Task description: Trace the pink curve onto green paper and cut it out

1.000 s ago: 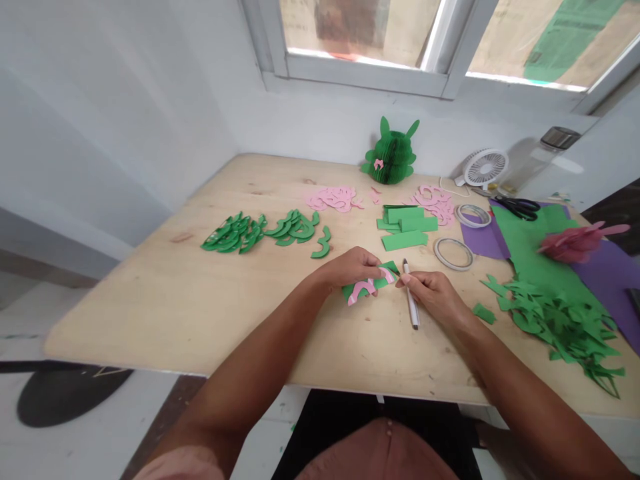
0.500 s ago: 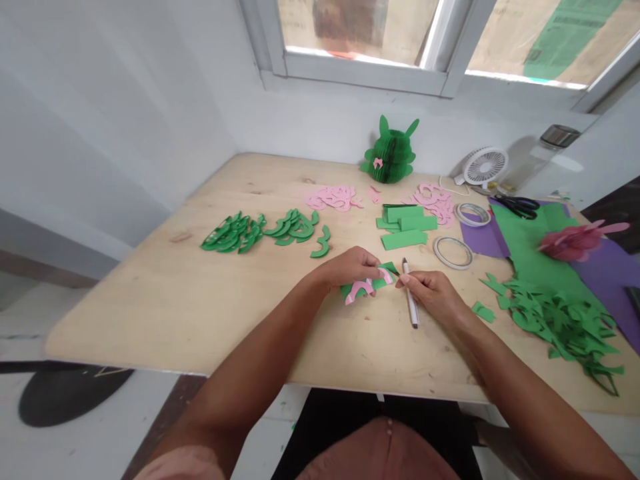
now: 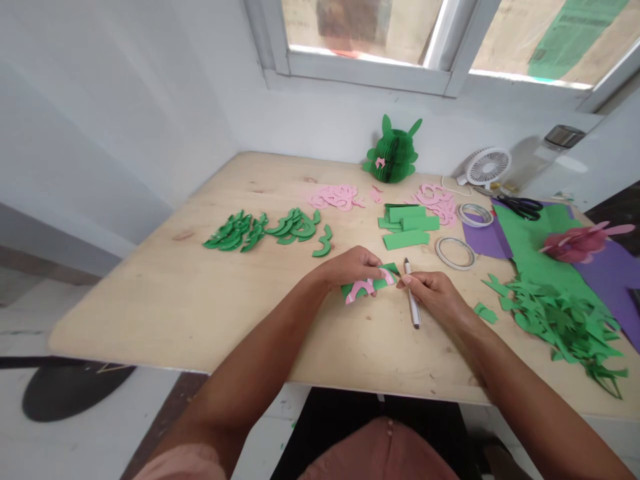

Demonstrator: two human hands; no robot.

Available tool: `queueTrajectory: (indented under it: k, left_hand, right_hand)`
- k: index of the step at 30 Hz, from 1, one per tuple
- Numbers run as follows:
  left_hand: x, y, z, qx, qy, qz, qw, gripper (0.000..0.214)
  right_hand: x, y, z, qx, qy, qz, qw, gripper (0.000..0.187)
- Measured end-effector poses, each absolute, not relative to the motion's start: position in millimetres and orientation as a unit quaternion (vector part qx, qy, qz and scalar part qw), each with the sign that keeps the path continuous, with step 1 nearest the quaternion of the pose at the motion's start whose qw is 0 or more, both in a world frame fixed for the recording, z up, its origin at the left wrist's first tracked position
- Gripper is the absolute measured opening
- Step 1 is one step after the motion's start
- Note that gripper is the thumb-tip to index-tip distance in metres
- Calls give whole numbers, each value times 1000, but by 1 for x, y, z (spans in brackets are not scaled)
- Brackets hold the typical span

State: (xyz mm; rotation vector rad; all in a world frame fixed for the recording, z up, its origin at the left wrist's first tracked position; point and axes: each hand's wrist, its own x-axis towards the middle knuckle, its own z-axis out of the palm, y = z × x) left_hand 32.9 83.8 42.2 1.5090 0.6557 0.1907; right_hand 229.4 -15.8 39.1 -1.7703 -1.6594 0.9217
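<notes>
My left hand point(image 3: 357, 265) is closed on a green paper strip point(image 3: 379, 283), thumb on top, a fingertip showing below. A wavy pink paper cutout point(image 3: 361, 289) lies against the strip's face. My right hand point(image 3: 429, 290) is beside the strip's right end, thumb and finger pinched together. A thin dark line shows at those fingertips; what they grip is too small to make out. A white pen point(image 3: 414, 310) with a dark end crosses under the right thumb; whether it is held or lies on the table I cannot tell.
Green curved cutouts point(image 3: 295, 225) lie left, pink cutouts point(image 3: 337, 197) and green strips point(image 3: 407, 223) behind my hands. Tape rolls point(image 3: 455, 254), scissors point(image 3: 521, 207), a fan point(image 3: 487, 165), green scraps point(image 3: 563, 320) and a pink paper flower point(image 3: 573, 243) are right. A green paper figure point(image 3: 395, 157) stands behind.
The whole view has shifted very slightly, with the table's things a little farther right. My hands, the strip and the pen keep nearly the same positions.
</notes>
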Motion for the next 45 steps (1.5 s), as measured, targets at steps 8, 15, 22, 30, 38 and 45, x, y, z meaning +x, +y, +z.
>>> queueTrajectory:
  k: [8, 15, 22, 30, 38, 45]
  left_hand:
    - [32, 84, 42, 684, 282, 85, 667, 19]
    - [32, 84, 42, 690, 284, 81, 661, 20]
    - [32, 83, 44, 684, 276, 88, 669, 20]
    - [33, 82, 47, 677, 283, 71, 676, 18]
    - [32, 81, 47, 661, 284, 81, 690, 20]
    - [29, 79, 53, 658, 280, 97, 692, 31]
  right_hand:
    - [227, -17, 41, -659, -603, 352, 278, 42]
    - [228, -16, 39, -661, -605, 349, 275, 42]
    - [228, -16, 40, -657, -613, 346, 269, 43]
    - [229, -17, 38, -653, -610, 354, 277, 42]
    - [229, -16, 36, -654, -599, 355, 295, 43]
    - [232, -12, 32, -655, -553, 378, 350, 47]
